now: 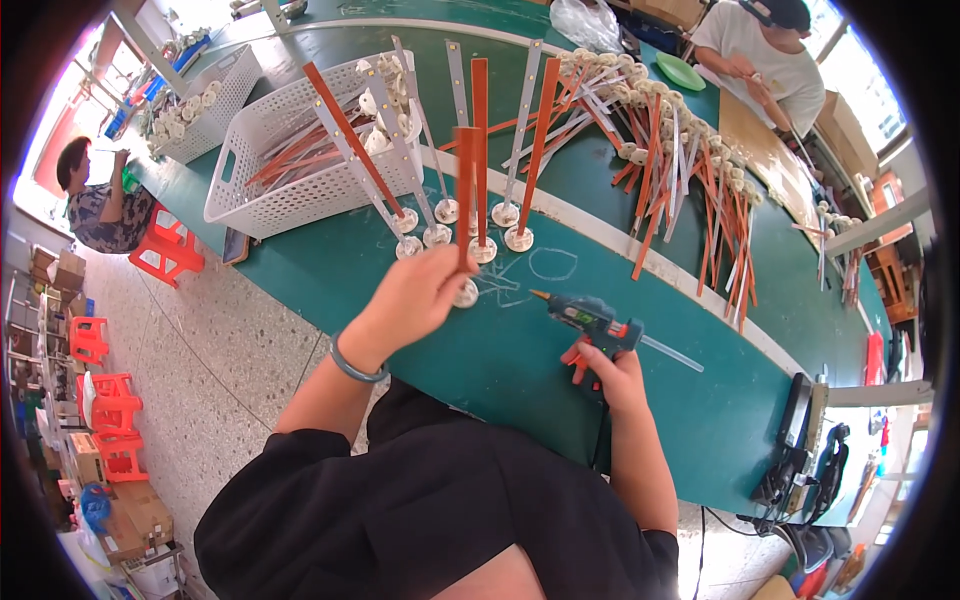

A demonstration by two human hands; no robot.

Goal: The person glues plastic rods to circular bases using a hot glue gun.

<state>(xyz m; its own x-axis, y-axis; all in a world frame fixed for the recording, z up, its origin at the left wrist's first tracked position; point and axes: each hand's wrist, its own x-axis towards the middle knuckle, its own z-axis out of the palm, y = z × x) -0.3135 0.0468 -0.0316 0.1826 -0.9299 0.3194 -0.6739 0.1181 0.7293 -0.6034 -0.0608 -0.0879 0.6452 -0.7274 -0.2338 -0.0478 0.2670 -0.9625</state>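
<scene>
My left hand (pixel 412 300) is closed around the lower part of a reddish-brown flat strip (pixel 466 185), which stands nearly upright. Just below those fingers a round white base (pixel 465 294) rests on the green table. In my right hand (pixel 617 378) is a hot glue gun (pixel 590 318), its nozzle pointing left toward the strip and a clear glue stick (pixel 672 353) jutting from its back. Beyond my left hand, several strips, some reddish-brown (pixel 541 150) and some grey with dots (pixel 523 120), stand upright in round white bases (pixel 518 238).
Left of the standing strips, a white perforated basket (pixel 240 205) holds loose strips and white pieces. A long heap of strips with white round ends (pixel 655 150) lies across the table. Another person (pixel 765 55) works at the far right; one more (pixel 100 200) sits far left.
</scene>
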